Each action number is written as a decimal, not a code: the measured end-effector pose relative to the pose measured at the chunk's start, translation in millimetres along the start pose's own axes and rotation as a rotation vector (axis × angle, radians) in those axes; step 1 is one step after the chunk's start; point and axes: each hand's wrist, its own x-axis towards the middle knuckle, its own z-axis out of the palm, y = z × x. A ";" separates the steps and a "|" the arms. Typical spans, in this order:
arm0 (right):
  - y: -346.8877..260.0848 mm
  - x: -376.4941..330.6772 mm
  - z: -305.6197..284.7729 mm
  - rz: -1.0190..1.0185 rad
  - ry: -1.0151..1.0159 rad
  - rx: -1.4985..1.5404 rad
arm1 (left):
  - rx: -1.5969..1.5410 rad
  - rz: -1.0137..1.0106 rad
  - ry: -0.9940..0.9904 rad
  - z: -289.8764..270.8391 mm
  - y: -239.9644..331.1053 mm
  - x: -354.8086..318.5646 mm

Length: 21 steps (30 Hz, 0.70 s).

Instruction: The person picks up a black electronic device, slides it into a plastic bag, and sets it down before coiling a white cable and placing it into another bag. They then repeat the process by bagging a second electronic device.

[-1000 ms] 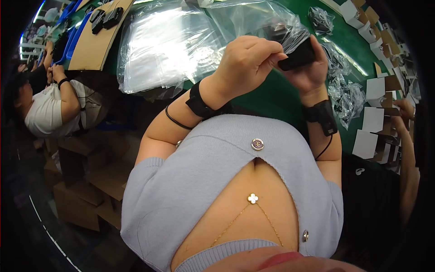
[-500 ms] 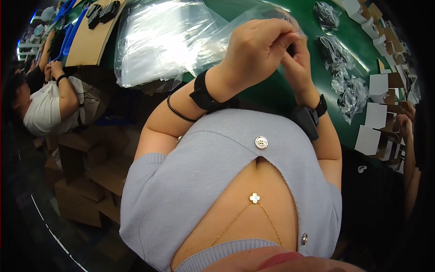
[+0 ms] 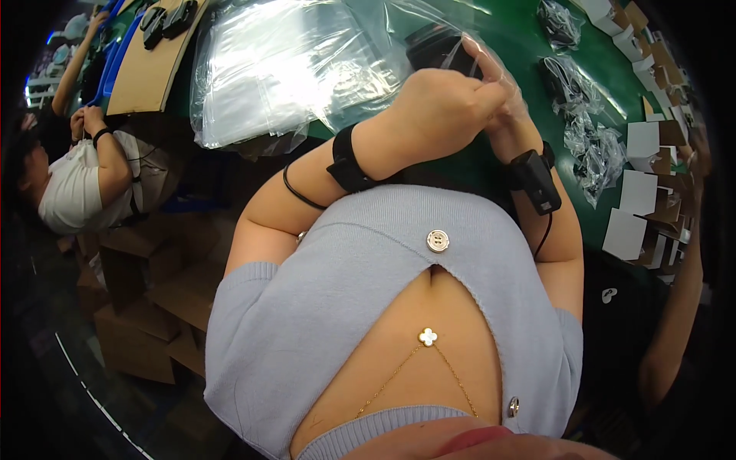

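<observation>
A dark, boxy black object (image 3: pixel 438 47) lies inside a clear plastic bag (image 3: pixel 399 31), above the green table. My left hand (image 3: pixel 443 115) is closed, its back toward me, its fingertips pinching the bag's near end beside the right palm. My right hand (image 3: pixel 502 84) wraps the bag from the right, with film stretched over its fingers and the black object by its fingertips. What exactly the black object is cannot be made out. Left of both hands lies a stack of flat clear plastic bags (image 3: pixel 268 77).
Bagged cables (image 3: pixel 571 84) lie in a row at the right on the green table (image 3: pixel 529 57). Open white boxes (image 3: pixel 640 192) line the far right, beside another person's arm. A cardboard sheet (image 3: pixel 149 73) with black devices (image 3: pixel 180 19) sits left; a seated co-worker (image 3: pixel 84 176) is beyond.
My hands have turned and moved slightly down. The black object, mostly hidden before, now shows in the bag beyond my left hand. My right wrist has rotated.
</observation>
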 end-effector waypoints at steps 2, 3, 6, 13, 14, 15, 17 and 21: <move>2.9 12.2 2.1 -0.058 0.012 -0.214 | -0.042 0.015 -0.012 -2.9 7.3 1.7; 4.1 20.7 1.4 -0.110 0.017 -0.433 | -0.065 0.023 -0.017 -3.8 9.3 3.4; 10.4 27.3 5.0 -0.215 -0.011 -0.769 | -0.033 -0.025 -0.013 -1.1 7.5 11.2; 18.2 31.0 3.3 -0.759 -0.053 -1.602 | -0.074 -0.077 -0.186 -2.7 16.1 14.3; 14.9 28.6 2.5 -0.843 -0.037 -1.735 | -0.176 -0.062 -0.238 -5.5 19.6 13.7; 12.3 26.7 1.1 -0.926 -0.022 -1.868 | -0.274 -0.048 -0.290 -8.3 20.6 13.4; 10.1 30.4 -7.6 -1.019 -0.019 -1.982 | -0.334 -0.109 -0.188 -12.1 8.7 13.2; 17.5 31.5 -35.2 -0.867 0.003 -1.657 | 0.041 -0.342 0.169 -17.3 -72.6 -3.2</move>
